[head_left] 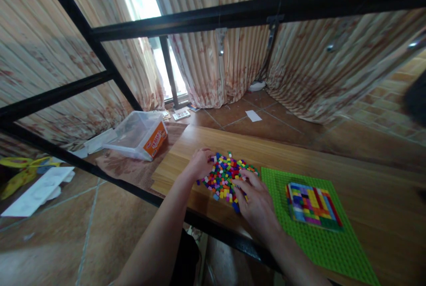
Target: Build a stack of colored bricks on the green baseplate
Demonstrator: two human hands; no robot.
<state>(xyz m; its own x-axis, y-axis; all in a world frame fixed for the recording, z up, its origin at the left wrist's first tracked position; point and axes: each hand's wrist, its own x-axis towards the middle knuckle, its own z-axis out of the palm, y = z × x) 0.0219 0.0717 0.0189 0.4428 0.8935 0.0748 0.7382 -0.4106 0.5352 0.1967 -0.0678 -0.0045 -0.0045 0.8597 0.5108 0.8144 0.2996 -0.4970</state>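
A pile of small multicoloured toy bricks [226, 175] lies loose on the wooden tabletop. At its left edge my left hand [200, 164] is cupped with loosely curved fingers, touching the outer bricks; its fingertips are partly hidden. Across the pile's right side my right hand [255, 195] spreads its fingers over the bricks, and I see nothing held in it. To the right lies a green studded baseplate [286, 237]. On it stands a low block built of multicoloured bricks [314, 206], beside my right wrist.
A clear plastic bin [133, 137] with an orange label stands left of the wooden table [213, 137]. Black metal bars [199, 19] cross overhead and at left. Curtains [239, 64] hang behind. White foam-like pieces [36, 190] lie on the tiled floor.
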